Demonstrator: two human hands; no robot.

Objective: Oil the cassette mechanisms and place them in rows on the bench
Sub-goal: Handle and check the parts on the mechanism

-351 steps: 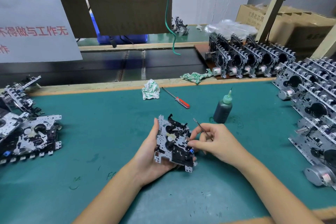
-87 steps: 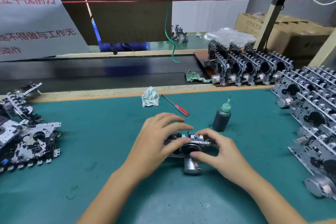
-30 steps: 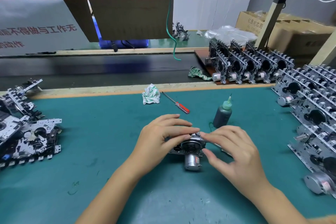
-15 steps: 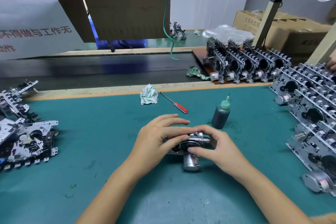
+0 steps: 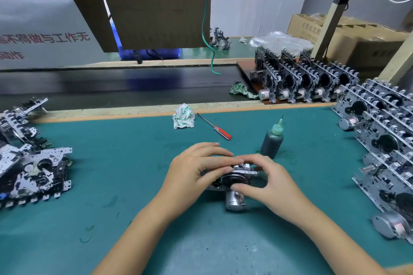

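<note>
A metal cassette mechanism [image 5: 237,179] with a round silver motor [image 5: 234,200] lies on the green bench mat [image 5: 125,163] in the middle. My left hand [image 5: 196,167] grips its left side, fingers laid over the top. My right hand [image 5: 266,176] holds its right side, thumb near the motor and fingers curled over the top edge. The dark oil bottle [image 5: 272,142] with a green nozzle stands upright just behind my right hand. Most of the mechanism is hidden under my fingers.
Rows of upright mechanisms [image 5: 388,147] fill the right side, and more stand on a brown board [image 5: 299,80] at the back right. A loose pile of mechanisms [image 5: 29,163] lies at the left. A red-handled screwdriver [image 5: 215,128] and a crumpled rag [image 5: 183,116] lie behind.
My right hand has curled back onto the mechanism's right side after lifting its fingers off a second ago. The mechanism stays on the mat with its motor toward me.
</note>
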